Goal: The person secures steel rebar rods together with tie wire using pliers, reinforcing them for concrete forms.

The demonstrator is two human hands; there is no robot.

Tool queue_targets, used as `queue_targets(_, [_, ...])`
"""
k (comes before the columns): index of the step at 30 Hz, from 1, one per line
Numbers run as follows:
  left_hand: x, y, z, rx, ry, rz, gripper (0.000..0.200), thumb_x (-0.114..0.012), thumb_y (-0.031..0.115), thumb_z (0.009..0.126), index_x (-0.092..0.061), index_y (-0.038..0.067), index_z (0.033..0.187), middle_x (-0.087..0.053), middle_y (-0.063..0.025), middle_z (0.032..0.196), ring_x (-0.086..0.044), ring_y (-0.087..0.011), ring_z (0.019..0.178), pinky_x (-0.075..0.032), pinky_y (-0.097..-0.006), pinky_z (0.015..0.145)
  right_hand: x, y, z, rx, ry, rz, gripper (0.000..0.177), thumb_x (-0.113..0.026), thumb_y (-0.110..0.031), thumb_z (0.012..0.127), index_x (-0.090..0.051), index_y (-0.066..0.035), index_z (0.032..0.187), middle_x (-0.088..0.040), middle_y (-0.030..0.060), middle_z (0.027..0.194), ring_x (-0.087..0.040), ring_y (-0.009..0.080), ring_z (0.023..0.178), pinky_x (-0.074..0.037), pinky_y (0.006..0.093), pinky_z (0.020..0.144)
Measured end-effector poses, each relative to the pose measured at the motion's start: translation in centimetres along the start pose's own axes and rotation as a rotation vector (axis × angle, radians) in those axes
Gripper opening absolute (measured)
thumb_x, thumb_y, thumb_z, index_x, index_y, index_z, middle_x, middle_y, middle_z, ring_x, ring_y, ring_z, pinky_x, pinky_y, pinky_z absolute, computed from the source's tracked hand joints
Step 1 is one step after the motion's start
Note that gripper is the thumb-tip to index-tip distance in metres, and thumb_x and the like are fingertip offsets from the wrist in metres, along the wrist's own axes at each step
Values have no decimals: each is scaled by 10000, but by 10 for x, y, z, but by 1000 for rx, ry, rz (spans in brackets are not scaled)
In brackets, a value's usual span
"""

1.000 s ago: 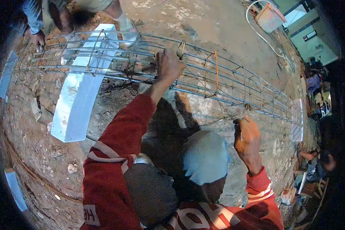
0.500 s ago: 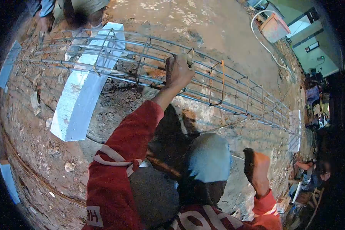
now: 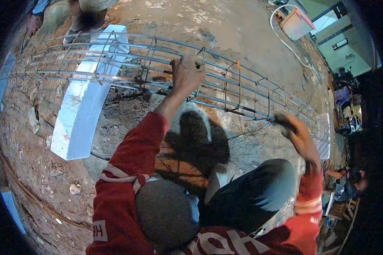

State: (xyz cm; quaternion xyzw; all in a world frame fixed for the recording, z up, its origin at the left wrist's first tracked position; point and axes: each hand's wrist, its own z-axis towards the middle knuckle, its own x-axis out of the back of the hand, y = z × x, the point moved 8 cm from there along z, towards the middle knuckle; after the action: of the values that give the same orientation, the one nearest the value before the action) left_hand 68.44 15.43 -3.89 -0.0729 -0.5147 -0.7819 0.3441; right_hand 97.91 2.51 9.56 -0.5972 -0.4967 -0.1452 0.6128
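Observation:
A long rebar cage (image 3: 225, 87) of steel bars tied with square stirrups runs across the view, raised over muddy ground. My left hand (image 3: 186, 75) is closed around its bars near the middle, the fingers up by the top bar. Farther right, my right hand (image 3: 301, 137) reaches to the cage's near lower bar, its fingers stretched out and the thumb apart. Those fingertips are right at the bar, beside a stirrup corner. Left of my left hand, the cage lies over a white block (image 3: 83, 102).
Another white block (image 3: 323, 136) sits under the cage's right end, and one (image 3: 4, 80) is at the far left. A person's shoe (image 3: 78, 37) stands behind the cage. A bucket (image 3: 297, 25) and a pale hose (image 3: 283, 40) are at upper right. Another person (image 3: 347, 182) is at right.
My right hand has risen from beside my knee to the cage's lower bar, its fingers opening out. My left hand keeps its hold on the cage. My right knee has swung to the right.

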Motion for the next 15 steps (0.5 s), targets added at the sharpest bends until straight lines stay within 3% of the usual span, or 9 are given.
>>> queue_targets(3, [13,10,-4,-75,58,4,126,-667,145,701,-628,29,671,-629,-149,670,-606,-342,672,-423,-462,703,-56,-14,96,39,-31,165,388,-540,-248,936,-549,15,1220,-628,164,1126,-564,270,1111,-401,343,986])
queue_targets(5, [-2,-5,-3,159,-262,-61,215,-682,213,761,-665,55,906,-629,-192,881,-590,-382,882,-457,-475,784,-95,-11,144,107,18,-12,378,-542,-231,918,-552,21,1200,-624,196,1096,-578,310,1066,-424,358,948])
queue_targets(6, [-6,-14,-4,160,-253,-43,215,-682,213,761,-665,55,906,-629,-192,881,-590,-382,882,-457,-475,784,-114,6,172,124,15,-3,378,-542,-231,918,-552,21,1200,-624,196,1096,-578,310,1066,-424,358,948])
queue_targets(7, [-10,-20,-6,48,-134,-6,219,-678,221,774,-655,56,916,-623,-187,903,-580,-379,901,-449,-471,798,-134,21,198,168,-3,119,376,-541,-244,931,-545,36,1182,-633,173,1061,-596,245,1016,-457,333,893])
queue_targets(9, [0,-15,-7,-63,-6,47,223,-675,229,786,-646,58,927,-617,-182,926,-570,-376,920,-442,-468,812,-151,11,212,227,-31,247,379,-540,-257,944,-539,52,1164,-642,151,1026,-614,180,966,-490,307,837])
queue_targets(11, [12,0,-10,-103,-15,-58,158,-631,162,774,-644,14,827,-614,-195,805,-577,-383,811,-431,-477,754,-136,-9,200,184,198,211,224,-511,-136,879,-595,33,999,-642,223,818,-622,309,740,-485,420,701])
queue_targets(12, [8,-3,-9,-50,-79,-86,178,-638,179,775,-644,15,842,-620,-192,821,-570,-390,828,-419,-484,799,-142,6,210,189,245,244,165,-527,-106,862,-613,29,901,-607,208,684,-592,304,620,-473,429,630])
queue_targets(15, [-1,-15,-10,-54,-22,-29,188,-645,187,769,-649,16,845,-625,-189,849,-568,-391,848,-416,-483,820,-131,-5,202,325,293,124,135,-551,-79,829,-624,31,858,-600,209,701,-591,336,661,-467,443,649])
